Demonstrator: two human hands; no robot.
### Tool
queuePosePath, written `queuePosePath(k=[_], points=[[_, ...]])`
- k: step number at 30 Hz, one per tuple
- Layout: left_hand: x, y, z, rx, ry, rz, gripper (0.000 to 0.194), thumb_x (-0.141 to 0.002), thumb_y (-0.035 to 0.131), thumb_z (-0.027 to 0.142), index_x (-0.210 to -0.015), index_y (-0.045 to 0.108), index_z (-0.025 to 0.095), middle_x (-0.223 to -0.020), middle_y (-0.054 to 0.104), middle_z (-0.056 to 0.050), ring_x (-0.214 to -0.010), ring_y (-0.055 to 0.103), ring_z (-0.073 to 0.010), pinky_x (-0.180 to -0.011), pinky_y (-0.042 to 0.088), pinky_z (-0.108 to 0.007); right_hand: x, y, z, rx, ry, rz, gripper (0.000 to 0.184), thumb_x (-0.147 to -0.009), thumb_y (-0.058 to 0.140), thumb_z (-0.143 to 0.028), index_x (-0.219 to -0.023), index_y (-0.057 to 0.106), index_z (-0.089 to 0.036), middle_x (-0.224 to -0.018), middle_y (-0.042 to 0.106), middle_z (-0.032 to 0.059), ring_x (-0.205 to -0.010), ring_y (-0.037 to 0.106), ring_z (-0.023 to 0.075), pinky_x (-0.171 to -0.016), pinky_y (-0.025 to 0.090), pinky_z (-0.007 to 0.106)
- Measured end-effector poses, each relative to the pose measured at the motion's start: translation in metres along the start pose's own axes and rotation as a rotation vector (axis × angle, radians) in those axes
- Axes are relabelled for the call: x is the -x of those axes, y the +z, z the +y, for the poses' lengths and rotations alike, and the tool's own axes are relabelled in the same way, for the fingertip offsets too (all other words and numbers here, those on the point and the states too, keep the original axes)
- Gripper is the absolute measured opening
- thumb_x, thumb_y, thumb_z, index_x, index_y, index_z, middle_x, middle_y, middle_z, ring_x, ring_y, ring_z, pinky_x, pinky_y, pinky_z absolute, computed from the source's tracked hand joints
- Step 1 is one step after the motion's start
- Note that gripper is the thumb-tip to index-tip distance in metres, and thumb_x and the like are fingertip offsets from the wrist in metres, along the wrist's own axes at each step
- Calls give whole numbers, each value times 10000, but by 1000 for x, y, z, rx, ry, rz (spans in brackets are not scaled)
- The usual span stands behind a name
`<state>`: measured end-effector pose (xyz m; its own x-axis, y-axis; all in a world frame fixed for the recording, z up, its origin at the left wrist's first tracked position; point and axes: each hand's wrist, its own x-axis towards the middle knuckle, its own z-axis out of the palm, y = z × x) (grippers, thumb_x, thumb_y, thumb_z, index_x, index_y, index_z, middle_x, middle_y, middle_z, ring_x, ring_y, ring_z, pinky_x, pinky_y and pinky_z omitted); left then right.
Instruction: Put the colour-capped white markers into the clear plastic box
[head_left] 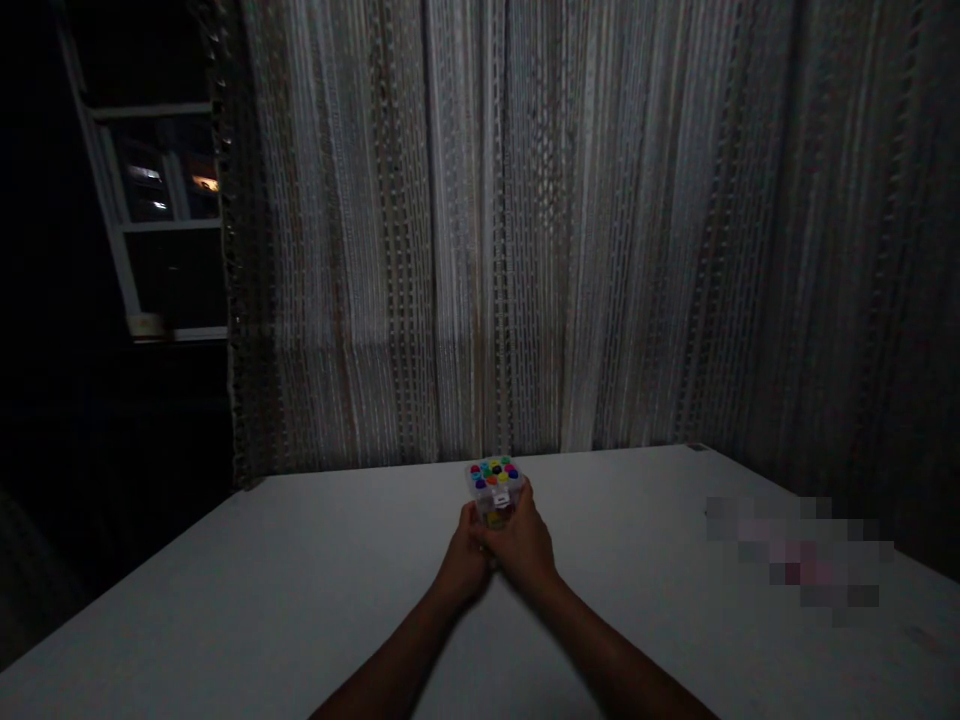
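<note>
A small clear plastic case (494,484) is held up over the table, its top showing rows of round, brightly coloured pieces that look like marker caps. A latch sits on the side facing me. My left hand (463,560) grips the case's lower left, fingers closed. Around the right side and lower front wraps my right hand (525,540), its fingers closed too. Both hands meet at the bottom, where the case's lower part is mostly hidden.
The white table (337,580) spreads wide under my arms. To the right lies a pixelated, unreadable patch with pinkish parts (802,555). A pale patterned curtain (510,220) hangs behind the table. A window (161,220) stands at the left in a dark room.
</note>
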<state>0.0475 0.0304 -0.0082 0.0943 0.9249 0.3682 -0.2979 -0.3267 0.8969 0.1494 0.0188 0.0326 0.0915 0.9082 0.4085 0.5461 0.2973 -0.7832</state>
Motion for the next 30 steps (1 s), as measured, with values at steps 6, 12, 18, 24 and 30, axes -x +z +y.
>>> queuePosePath(k=[6, 12, 18, 24, 30], points=[[-3, 0, -7, -368, -38, -56, 680, -657, 669, 170, -1266, 368, 142, -1312, 469, -170, -1209, 443, -258, -1028, 317, -409, -36, -2, 13, 285, 223, 152, 694, -661, 584, -474, -1222, 315, -165, -1058, 601, 162, -956, 595, 303, -741, 452, 388], [52, -64, -1, -941, 102, -375, 470, -714, 651, 266, -1173, 551, 266, -1326, 495, -91, -1237, 425, -274, -1037, 331, -436, -122, -16, 60, 373, 305, 267, 704, -682, 566, -489, -1238, 295, -153, -1120, 573, 171, -981, 581, 294, -753, 443, 372], [54, -96, -15, -1151, 419, -451, 433, -754, 606, 264, -1177, 527, 305, -1276, 549, -64, -1182, 497, -224, -979, 419, -344, -167, -4, 95, 381, 346, 341, 720, -703, 556, -482, -1268, 273, -137, -1096, 588, 146, -970, 585, 284, -759, 445, 345], [53, -90, -24, -1160, 360, -358, 359, -733, 589, 251, -1090, 569, 282, -1263, 560, -61, -1183, 494, -235, -1006, 387, -394, -168, 8, 105, 360, 357, 352, 718, -699, 558, -491, -1259, 285, -134, -1096, 587, 141, -955, 590, 276, -760, 447, 339], [53, -97, -32, -1181, 392, -428, 420, -726, 590, 265, -1142, 538, 297, -1294, 532, -63, -1193, 482, -248, -992, 400, -410, -176, 7, 107, 324, 367, 322, 700, -705, 565, -478, -1243, 289, -127, -1118, 573, 159, -970, 585, 275, -770, 443, 340]])
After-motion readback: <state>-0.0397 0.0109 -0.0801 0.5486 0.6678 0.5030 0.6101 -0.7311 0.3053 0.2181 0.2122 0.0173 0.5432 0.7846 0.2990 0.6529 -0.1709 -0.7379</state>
